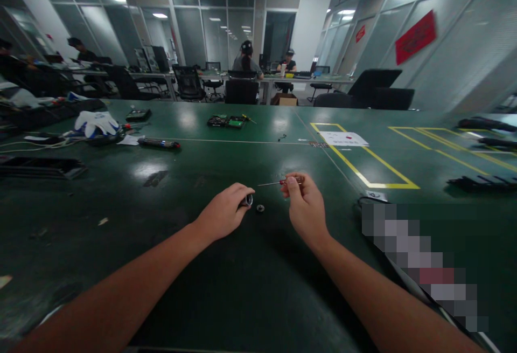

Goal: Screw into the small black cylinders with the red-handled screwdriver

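My left hand [224,214] rests on the green table [202,267], its fingers closed round a small dark cylindrical part [247,200] with a shiny ring end. Just to its right a small round black piece [260,208] lies loose on the table. My right hand [305,205] is closed in a pinch on a thin red-handled screwdriver [278,182], whose metal shaft points left, above the table and a little beyond the round piece.
White gloves [97,123], a dark pen-like tool [158,143] and cables lie at the far left. Green circuit boards [226,121] sit mid-table. A white sheet [343,138] lies inside yellow tape lines at the right. People sit at desks behind.
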`<state>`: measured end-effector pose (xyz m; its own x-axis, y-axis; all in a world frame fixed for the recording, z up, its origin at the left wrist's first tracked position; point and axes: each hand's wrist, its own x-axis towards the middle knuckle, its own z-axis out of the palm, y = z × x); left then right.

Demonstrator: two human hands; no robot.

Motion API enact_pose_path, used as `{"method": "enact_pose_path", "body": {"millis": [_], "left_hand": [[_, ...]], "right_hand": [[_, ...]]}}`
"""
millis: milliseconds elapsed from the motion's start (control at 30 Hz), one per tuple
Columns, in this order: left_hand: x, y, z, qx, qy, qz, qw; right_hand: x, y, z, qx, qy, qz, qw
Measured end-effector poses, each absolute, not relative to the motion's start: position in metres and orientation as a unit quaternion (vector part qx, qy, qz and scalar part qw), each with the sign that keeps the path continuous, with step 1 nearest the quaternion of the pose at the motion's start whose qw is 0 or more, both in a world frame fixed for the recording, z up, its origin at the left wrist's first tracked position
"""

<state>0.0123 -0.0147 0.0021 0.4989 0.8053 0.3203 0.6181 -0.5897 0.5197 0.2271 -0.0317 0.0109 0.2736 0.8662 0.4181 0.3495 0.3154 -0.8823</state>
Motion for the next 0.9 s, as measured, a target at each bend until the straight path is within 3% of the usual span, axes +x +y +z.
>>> {"method": "enact_pose_path", "body": {"millis": [167,533,900], "left_hand": [[0.026,-0.019,-0.008,0.894,0.375,0.206,0.134],[0.044,-0.025,-0.003,0.878,0.456,0.138,0.043],[0.039,-0.013,-0.009,0.89,0.434,0.124,0.061]], "right_hand": [[0.228,-0.03,0.01,-0.539,-0.56,0.225,0.587],[0.224,-0.03,0.007,-0.544,-0.574,0.218,0.572],[0.226,-0.029,0.005,-0.54,-0.574,0.229,0.571]]}}
